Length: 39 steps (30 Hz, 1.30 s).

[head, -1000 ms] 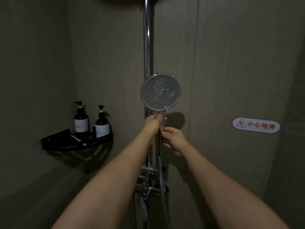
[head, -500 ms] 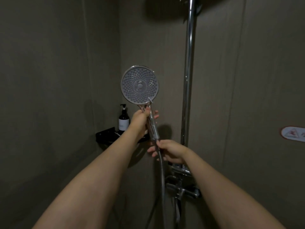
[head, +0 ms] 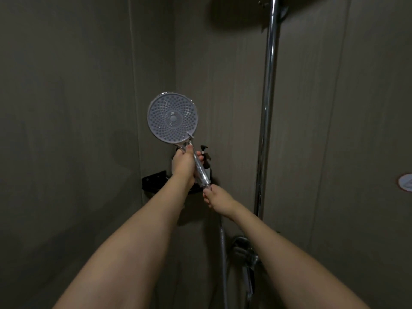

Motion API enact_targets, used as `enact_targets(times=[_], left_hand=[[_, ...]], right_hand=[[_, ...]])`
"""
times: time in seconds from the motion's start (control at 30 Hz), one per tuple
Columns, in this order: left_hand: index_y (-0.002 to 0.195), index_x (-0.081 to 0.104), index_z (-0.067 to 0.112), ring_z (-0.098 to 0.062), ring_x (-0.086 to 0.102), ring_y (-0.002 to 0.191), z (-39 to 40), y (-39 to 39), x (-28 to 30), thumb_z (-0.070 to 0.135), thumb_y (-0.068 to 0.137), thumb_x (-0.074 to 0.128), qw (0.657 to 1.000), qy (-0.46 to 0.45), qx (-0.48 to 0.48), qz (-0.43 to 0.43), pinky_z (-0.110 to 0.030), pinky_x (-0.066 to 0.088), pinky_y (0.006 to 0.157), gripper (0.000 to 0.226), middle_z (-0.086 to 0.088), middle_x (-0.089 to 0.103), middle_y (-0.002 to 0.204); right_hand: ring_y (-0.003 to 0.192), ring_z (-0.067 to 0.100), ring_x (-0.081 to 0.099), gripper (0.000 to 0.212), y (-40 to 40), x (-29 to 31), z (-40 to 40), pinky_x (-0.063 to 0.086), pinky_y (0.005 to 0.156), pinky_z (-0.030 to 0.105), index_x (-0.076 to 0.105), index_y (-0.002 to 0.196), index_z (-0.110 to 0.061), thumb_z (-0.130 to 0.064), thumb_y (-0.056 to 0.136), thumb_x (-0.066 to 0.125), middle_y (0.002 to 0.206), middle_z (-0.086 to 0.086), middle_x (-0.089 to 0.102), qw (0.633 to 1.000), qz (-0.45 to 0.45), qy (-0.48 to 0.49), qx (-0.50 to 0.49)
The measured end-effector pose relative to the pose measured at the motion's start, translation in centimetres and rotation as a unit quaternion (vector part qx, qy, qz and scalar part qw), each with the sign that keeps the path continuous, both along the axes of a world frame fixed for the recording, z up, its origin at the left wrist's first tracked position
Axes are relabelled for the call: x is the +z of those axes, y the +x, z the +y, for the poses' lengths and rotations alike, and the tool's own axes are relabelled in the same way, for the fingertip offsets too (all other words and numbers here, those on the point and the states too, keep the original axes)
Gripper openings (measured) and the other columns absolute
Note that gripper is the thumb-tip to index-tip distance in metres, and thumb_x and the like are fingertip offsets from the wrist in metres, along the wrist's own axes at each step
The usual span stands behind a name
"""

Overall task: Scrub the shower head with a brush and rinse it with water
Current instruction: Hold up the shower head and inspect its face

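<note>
Above our left hand [head: 183,166], clenched round its clear handle, the round grey perforated shower head [head: 172,118] faces us, presumably for scrubbing; our right hand [head: 219,198] below grips the handle's base, steadying.

We see a chrome riser pipe [head: 268,103] running up the grey wall panels [head: 66,108], with a dark overhead fitting [head: 240,16] at its top. Low down sits a chrome mixer valve [head: 244,250]. In the corner hangs a black shelf [head: 153,180] carrying what looks like a pump bottle [head: 204,156] (mostly hidden). A white oval sign [head: 406,182] is cut off at the right edge.
</note>
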<state>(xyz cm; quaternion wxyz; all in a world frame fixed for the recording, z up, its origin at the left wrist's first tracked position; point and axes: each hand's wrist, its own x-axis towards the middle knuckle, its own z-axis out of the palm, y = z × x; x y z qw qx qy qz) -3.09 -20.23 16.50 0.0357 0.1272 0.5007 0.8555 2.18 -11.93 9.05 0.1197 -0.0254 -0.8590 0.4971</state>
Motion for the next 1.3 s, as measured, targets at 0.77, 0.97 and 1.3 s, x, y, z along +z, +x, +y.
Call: enact_targets(times=[0.77,0.97,1.3], left_hand=[[0.087,0.051,0.012,-0.014,0.054,0.066,1.7,1.6,0.4,0.019,0.099,0.041,0.998,-0.01,-0.058,0.014,-0.028,0.048,0.071,0.018,-0.005,0.054,0.075],[0.081,0.045,0.015,-0.013,0.048,0.061,0.2,1.1,-0.2,0.019,0.101,0.036,0.998,0.024,-0.062,-0.005,-0.021,0.047,0.049,0.021,-0.002,0.049,0.071],[0.084,0.047,0.015,-0.013,0.053,0.065,0.4,1.0,-0.2,0.019,0.1,0.039,0.997,0.036,-0.061,-0.012,-0.026,0.047,0.059,0.018,-0.002,0.052,0.074]], right_hand=[[0.051,0.01,0.047,0.011,0.8,-0.6,1.2,0.037,0.042,0.014,0.059,0.079,-0.018,-0.021,0.09,0.059,0.061,-0.002,0.055,0.99,0.029,-0.126,-0.048],[0.07,0.013,0.06,0.031,2.2,0.0,3.6,0.048,0.065,0.021,0.06,0.1,-0.007,-0.018,0.101,0.031,0.078,0.006,0.066,0.928,-0.09,-0.342,0.117],[0.057,0.007,0.046,0.02,0.8,-0.5,2.3,0.04,0.054,0.015,0.049,0.078,-0.015,-0.002,0.092,0.049,0.071,0.002,0.048,0.988,0.012,-0.154,0.006]])
